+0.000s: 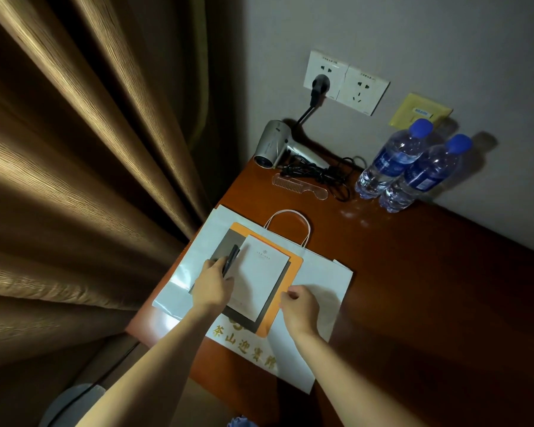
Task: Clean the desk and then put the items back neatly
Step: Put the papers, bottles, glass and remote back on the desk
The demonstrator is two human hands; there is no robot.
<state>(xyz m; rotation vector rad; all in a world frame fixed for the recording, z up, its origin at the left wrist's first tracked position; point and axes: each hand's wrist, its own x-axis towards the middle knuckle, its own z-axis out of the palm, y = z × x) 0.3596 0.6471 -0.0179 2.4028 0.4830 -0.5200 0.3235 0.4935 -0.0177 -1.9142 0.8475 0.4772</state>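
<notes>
Left grip: left hand (pixel 211 286) pinches a dark pen (pixel 231 259) against the stack, apparently to lay it alongside the notepad.
Right grip: right hand (pixel 299 306) has its fingers curled at the near right edge of the orange folder (pixel 293 274); whether it nips the edge or only steadies it, I cannot tell.
Stack: white notepad (pixel 261 275) lies on a grey sheet (pixel 225 245), which lies on the orange folder, all on the flat white paper bag (pixel 321 282); layered by size, which reads as tidying.
Bag position: at the table's (pixel 413 288) curtain-side end, nearer the person than the hair dryer.
Hair dryer (pixel 275 146): against the wall, plugged in, so kept near the socket (pixel 324 77).
Comb (pixel 296 186): clear, just in front of the hair dryer's coiled cord.
Water bottles (pixel 410 167): two, upright, touching, right of the hair dryer by the wall.
</notes>
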